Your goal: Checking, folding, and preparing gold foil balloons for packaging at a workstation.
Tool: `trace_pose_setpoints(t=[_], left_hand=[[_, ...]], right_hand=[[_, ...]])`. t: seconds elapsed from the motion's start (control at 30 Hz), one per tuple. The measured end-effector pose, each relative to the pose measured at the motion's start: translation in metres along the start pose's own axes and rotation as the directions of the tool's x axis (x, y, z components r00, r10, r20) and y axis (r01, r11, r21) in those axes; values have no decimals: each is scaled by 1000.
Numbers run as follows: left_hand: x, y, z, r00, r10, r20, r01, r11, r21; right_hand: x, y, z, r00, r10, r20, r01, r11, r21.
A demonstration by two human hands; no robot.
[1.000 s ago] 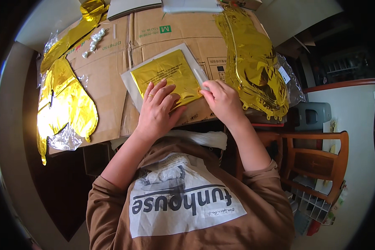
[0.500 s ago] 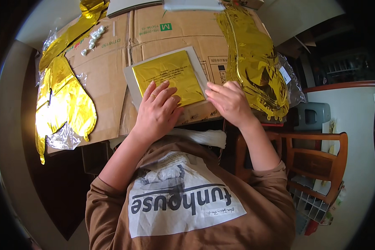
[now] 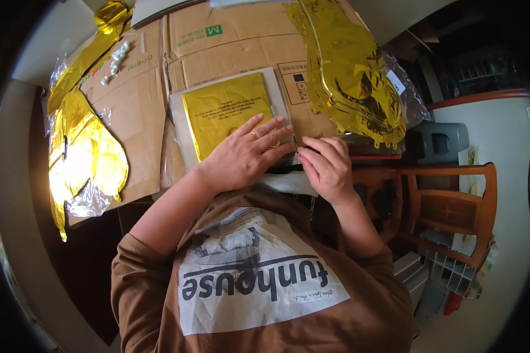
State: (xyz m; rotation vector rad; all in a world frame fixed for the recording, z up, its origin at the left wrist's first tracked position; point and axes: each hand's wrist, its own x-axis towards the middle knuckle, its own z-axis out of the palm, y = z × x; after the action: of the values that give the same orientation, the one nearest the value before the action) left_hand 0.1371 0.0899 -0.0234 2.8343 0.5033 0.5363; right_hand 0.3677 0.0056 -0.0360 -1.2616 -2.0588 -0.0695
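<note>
A folded gold foil packet [image 3: 224, 109] in a clear printed bag lies on a pale grey backing sheet [image 3: 280, 94] near the cardboard's front edge. My left hand [image 3: 244, 152] rests flat over the packet's lower right part, fingers stretched toward the right. Just beside that corner, my right hand [image 3: 328, 167] is closed, thumb and fingers pinched together close to the left fingertips. Whatever is between those fingers is hidden or too small to name.
Flat gold foil balloons [image 3: 91, 147] lie at the left in clear wrapping. More gold foil [image 3: 359, 76] is spread at the right. Small white shiny pieces [image 3: 116, 62] sit on the cardboard [image 3: 138, 112]. A wooden chair [image 3: 450, 212] stands at the right.
My left hand has slid right across the packet toward its lower right corner. My right hand has come down nearer to me, still pinched. The view has shifted slightly.
</note>
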Motion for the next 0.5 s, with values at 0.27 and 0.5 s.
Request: trace_pose_setpoints(t=[0.27,0.5], left_hand=[[2,-4,-2,998,-33,47,34,999,-38],[5,-8,1,997,-75,-22,74,995,-66]], right_hand=[[-4,-1,6,996,72,-46,-70,996,53],[16,7,3,998,17,65,-21,999,50]])
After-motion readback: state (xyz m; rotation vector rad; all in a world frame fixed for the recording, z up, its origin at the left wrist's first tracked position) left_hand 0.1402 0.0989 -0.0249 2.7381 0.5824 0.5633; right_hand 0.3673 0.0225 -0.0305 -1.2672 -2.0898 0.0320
